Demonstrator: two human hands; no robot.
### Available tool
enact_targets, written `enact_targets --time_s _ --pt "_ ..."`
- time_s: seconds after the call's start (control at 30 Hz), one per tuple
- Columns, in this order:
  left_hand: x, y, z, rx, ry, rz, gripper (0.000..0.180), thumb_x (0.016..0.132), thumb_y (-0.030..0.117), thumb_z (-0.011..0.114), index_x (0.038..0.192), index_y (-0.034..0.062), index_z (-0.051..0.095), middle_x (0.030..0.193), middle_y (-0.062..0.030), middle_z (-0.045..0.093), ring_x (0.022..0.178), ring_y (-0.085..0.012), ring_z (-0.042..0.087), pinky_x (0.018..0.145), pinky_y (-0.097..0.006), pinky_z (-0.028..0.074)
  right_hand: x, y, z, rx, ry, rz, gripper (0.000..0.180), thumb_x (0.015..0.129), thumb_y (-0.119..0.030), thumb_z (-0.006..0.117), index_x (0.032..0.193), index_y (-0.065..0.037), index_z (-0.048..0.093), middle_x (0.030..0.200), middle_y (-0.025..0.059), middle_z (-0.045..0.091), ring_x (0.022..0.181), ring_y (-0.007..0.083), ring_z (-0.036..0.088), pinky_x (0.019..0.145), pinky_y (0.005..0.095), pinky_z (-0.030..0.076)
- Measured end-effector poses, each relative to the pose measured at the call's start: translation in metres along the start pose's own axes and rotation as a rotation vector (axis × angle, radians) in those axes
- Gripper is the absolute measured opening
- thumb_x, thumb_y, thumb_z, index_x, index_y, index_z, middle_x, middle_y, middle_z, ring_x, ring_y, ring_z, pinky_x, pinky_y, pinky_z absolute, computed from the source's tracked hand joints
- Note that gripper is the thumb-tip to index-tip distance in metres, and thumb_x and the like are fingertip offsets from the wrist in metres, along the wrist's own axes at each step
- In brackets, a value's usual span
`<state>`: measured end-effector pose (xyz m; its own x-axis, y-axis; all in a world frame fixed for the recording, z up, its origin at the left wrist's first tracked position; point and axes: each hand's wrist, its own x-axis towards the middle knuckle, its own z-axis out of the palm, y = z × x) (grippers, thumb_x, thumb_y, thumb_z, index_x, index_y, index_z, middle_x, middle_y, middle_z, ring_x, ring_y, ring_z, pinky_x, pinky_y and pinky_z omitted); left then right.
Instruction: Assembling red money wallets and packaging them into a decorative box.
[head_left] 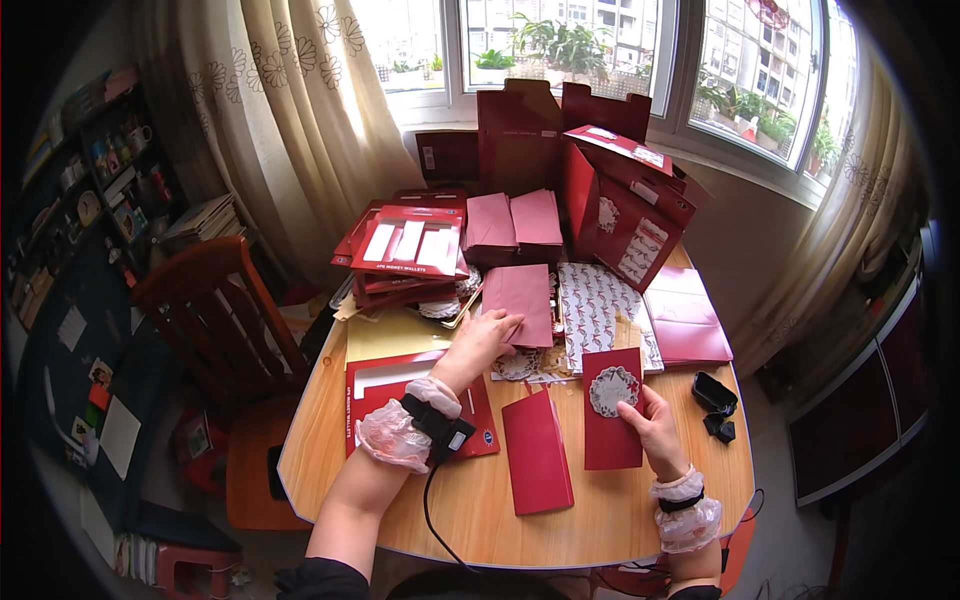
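My right hand grips the right edge of a dark red money wallet, its thumb by a scalloped, lacy white-and-grey paper cutout on the front. Further left, my left hand has its fingers closed at the lower left edge of a pink envelope. A second red wallet lies on the table between my forearms. Under my left wrist is a red window-front box sleeve. More lacy cutouts lie below the pink envelope, partly hidden.
Two stacks of pink envelopes stand at the back, beside piled red packs. An open red box rises behind a patterned sheet. At right are a pink stack and a small black case. A wooden chair stands left.
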<state>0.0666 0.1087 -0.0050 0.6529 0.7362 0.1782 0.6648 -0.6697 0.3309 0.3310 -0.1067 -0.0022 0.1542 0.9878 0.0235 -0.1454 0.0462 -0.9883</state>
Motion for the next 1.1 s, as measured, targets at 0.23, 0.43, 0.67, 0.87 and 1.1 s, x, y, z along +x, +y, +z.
enact_targets --time_s 0.23,0.43,0.67,0.87,1.1 --pt "0.001 0.001 -0.004 -0.122 0.268 0.078 0.029 0.092 0.019 0.067 0.119 0.0081 0.07 0.116 -0.0179 0.068 0.106 -0.0342 0.066 0.092 -0.039 0.053 0.001 -0.002 0.005 0.018 0.0 -0.011 0.035 0.096 -0.008 0.065 0.128 0.003 0.058 0.114 0.0075 0.07 0.099 0.0112 0.066 0.088 0.0261 0.054" --pt "0.001 0.023 -0.026 -0.271 0.633 0.168 0.024 0.093 0.004 0.063 0.116 0.0014 0.069 0.114 -0.0208 0.069 0.106 -0.035 0.068 0.091 -0.038 0.055 0.006 -0.002 -0.003 0.251 -0.016 -0.017 0.031 0.097 -0.009 0.063 0.126 0.002 0.059 0.116 0.009 0.07 0.101 0.014 0.068 0.094 0.0287 0.053" --pt "-0.039 0.108 -0.025 -0.545 0.559 0.454 0.033 0.09 -0.001 0.066 0.122 0.007 0.07 0.124 -0.017 0.068 0.116 -0.0328 0.066 0.1 -0.04 0.054 0.005 0.01 -0.012 0.587 -0.278 -0.075 0.045 0.097 -0.025 0.066 0.137 -0.004 0.057 0.153 0.0146 0.044 0.144 0.0235 0.039 0.112 0.0412 0.04" --pt "-0.081 0.159 -0.002 -0.898 0.223 0.547 0.038 0.091 -0.001 0.065 0.128 0.0081 0.066 0.131 -0.0165 0.064 0.12 -0.0331 0.063 0.098 -0.038 0.055 -0.019 0.01 -0.023 0.696 -0.291 -0.129 0.05 0.099 -0.034 0.062 0.142 -0.012 0.05 0.145 0.0061 0.051 0.139 0.0297 0.044 0.117 0.0516 0.031" --pt "-0.089 0.156 0.0 -1.065 0.157 0.493 0.035 0.094 -0.002 0.062 0.127 0.0089 0.068 0.132 -0.0133 0.065 0.115 -0.0261 0.066 0.093 -0.033 0.056 -0.013 -0.023 0.017 0.804 -0.289 -0.15 0.034 0.097 -0.03 0.066 0.129 -0.02 0.062 0.157 0.0073 0.037 0.143 0.0393 0.036 0.116 0.0545 0.034"
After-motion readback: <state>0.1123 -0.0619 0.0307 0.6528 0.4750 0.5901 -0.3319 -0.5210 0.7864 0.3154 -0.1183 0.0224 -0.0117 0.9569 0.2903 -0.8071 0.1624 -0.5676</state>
